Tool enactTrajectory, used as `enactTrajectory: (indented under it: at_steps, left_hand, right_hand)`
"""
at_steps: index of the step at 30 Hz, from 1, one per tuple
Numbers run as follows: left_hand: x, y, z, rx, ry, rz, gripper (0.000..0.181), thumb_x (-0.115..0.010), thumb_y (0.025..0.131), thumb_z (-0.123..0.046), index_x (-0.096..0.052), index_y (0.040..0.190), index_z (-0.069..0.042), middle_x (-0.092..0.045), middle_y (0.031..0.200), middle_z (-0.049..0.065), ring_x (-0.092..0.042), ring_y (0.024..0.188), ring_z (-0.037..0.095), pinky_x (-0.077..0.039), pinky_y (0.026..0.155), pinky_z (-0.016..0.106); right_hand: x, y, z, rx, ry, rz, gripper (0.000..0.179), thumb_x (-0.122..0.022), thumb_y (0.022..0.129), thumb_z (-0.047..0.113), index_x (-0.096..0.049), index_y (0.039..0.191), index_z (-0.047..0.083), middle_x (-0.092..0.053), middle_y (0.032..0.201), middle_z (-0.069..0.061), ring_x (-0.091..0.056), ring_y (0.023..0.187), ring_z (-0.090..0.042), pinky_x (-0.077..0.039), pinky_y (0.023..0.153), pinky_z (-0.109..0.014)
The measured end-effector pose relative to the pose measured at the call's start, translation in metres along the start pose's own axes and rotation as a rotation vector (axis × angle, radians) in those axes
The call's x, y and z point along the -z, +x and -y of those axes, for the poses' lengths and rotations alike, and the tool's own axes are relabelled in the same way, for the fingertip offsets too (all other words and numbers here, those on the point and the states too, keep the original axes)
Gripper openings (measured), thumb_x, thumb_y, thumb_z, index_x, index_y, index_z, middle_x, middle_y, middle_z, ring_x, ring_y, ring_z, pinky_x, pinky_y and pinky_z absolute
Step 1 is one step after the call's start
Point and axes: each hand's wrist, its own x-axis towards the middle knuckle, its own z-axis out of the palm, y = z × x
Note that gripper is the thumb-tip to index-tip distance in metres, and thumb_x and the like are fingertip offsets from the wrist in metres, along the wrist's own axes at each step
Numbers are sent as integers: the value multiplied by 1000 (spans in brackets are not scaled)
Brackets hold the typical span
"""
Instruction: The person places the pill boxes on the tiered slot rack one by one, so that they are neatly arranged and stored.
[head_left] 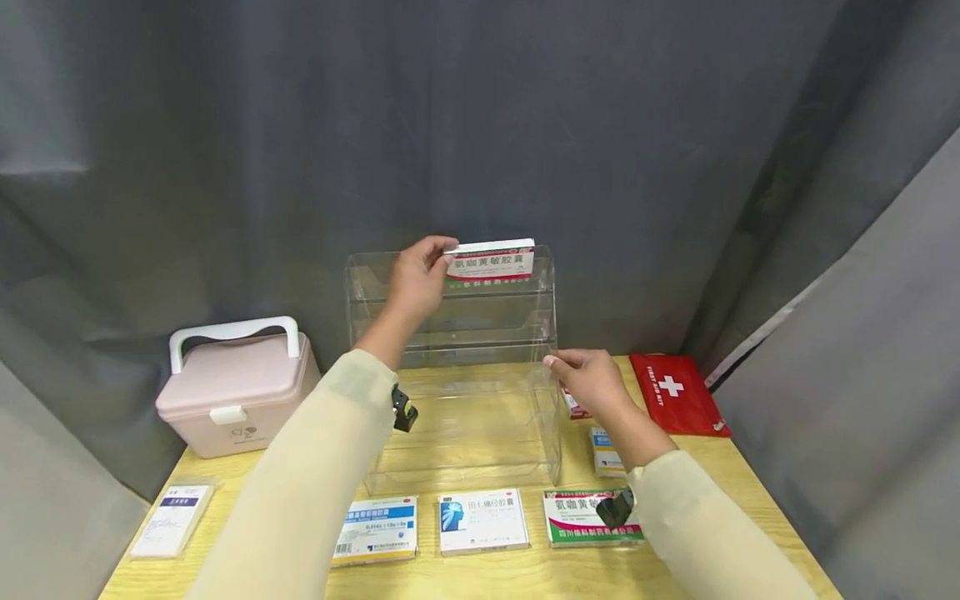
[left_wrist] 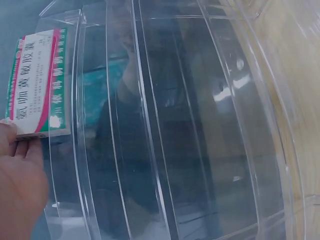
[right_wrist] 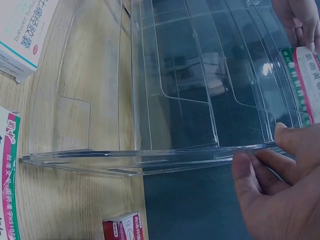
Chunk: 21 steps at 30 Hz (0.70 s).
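In the head view my left hand (head_left: 416,282) pinches the left end of a white, red and green medicine box (head_left: 491,263). The box is at the top tier of a clear tiered display rack (head_left: 457,357), its lower part seen through the plastic front lip. The left wrist view shows the medicine box (left_wrist: 37,82) with the thumb on its face and fingers beneath its end. My right hand (head_left: 596,387) holds the rack's right side panel. In the right wrist view, digits of that hand (right_wrist: 285,192) lie on both sides of the panel's edge.
Along the table's front lie a blue-white box (head_left: 378,531), a white box (head_left: 483,521), another green-red box (head_left: 588,518) and a white packet (head_left: 174,521). A pink case (head_left: 236,387) stands left. A red first aid pouch (head_left: 678,396) and small boxes (head_left: 606,454) lie right.
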Motion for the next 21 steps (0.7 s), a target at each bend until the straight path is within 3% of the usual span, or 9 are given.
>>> enactTrajectory:
  at_steps: [3, 7, 15, 21]
  left_hand:
    - [-7, 4, -8, 20, 12, 45, 29, -55, 115, -11, -69, 140, -11, -71, 143, 10, -67, 134, 24, -59, 108, 41]
    - [-11, 5, -15, 31, 4, 55, 30, -52, 116, -9, -68, 141, -10, -71, 143, 11, -67, 132, 25, -58, 106, 41]
    - [-8, -2, -8, 33, -42, 13, 32, -54, 114, -7, -67, 143, -5, -70, 146, 14, -66, 139, 27, -57, 115, 39]
    - [3, -15, -5, 25, -138, -79, 38, -58, 112, -6, -61, 149, 1, -66, 151, 18, -61, 145, 31, -51, 123, 34]
  right_hand:
    - [6, -2, 1, 8, -10, -10, 51, -64, 112, 38, -64, 153, 9, -71, 145, -19, -68, 130, -37, -57, 114, -57]
    - [8, -2, 4, -3, -2, 4, 51, -64, 112, 39, -63, 154, 9, -69, 148, -19, -66, 135, -38, -56, 116, -57]
    - [-1, -1, 5, -10, -10, 38, 52, -64, 111, 42, -64, 153, 11, -70, 147, -17, -68, 132, -36, -57, 114, -57]
    - [-3, 0, 5, -13, -27, 39, 52, -65, 111, 43, -65, 152, 11, -73, 140, -18, -69, 122, -34, -60, 107, -54]
